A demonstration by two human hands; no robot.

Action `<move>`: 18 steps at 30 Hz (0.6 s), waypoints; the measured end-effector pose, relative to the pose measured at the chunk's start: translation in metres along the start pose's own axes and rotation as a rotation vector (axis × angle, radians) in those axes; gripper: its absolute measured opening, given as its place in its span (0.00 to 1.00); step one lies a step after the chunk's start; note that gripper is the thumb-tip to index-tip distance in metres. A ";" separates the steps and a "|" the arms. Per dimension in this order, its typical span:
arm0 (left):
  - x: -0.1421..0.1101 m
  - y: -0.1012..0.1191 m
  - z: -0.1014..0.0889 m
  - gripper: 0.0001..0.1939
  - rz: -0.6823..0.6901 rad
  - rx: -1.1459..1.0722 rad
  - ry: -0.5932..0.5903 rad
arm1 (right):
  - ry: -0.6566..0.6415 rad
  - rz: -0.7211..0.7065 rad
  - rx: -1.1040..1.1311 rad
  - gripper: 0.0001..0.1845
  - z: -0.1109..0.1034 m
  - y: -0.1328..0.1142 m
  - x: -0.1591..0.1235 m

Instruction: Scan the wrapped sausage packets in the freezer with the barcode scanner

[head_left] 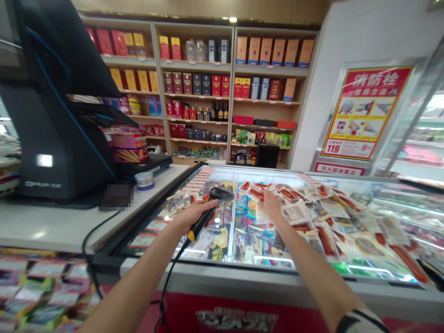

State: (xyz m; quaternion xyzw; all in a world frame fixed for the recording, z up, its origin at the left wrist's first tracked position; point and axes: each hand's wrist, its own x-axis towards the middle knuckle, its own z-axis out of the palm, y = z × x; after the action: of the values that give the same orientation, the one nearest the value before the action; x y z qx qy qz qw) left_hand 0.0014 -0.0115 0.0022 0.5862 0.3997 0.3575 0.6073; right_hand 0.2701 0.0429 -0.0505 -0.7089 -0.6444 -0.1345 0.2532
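My left hand (198,213) is wrapped round the handle of a black barcode scanner (222,194), whose cable hangs down over the freezer's front. The scanner is held above the glass top of a chest freezer (194,273). My right hand (269,203) reaches forward to the near-left part of a pile of sealed snack packets (321,199) lying on the glass. Its fingers are at a reddish packet (255,190); whether they grip it I cannot make out. A smaller group of packets (180,201) lies left of the scanner.
A point-of-sale terminal (58,138) stands on the white counter (62,226) at left, with a roll of tape (144,180) and a snack box (129,147) nearby. Shelves (194,65) of boxed bottles line the back. A red-and-yellow poster (369,111) hangs at right.
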 end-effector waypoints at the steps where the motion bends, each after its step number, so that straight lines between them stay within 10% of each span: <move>1: 0.000 0.000 0.000 0.16 -0.002 -0.011 -0.009 | -0.003 0.005 -0.002 0.15 0.000 0.003 0.000; 18: -0.009 0.006 -0.003 0.14 0.028 -0.104 -0.132 | 0.022 0.010 0.019 0.16 -0.003 0.013 0.003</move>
State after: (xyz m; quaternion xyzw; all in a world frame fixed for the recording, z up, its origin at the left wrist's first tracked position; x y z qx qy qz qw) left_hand -0.0050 -0.0175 0.0088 0.5818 0.3315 0.3465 0.6569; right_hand 0.2841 0.0436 -0.0487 -0.7080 -0.6394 -0.1353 0.2676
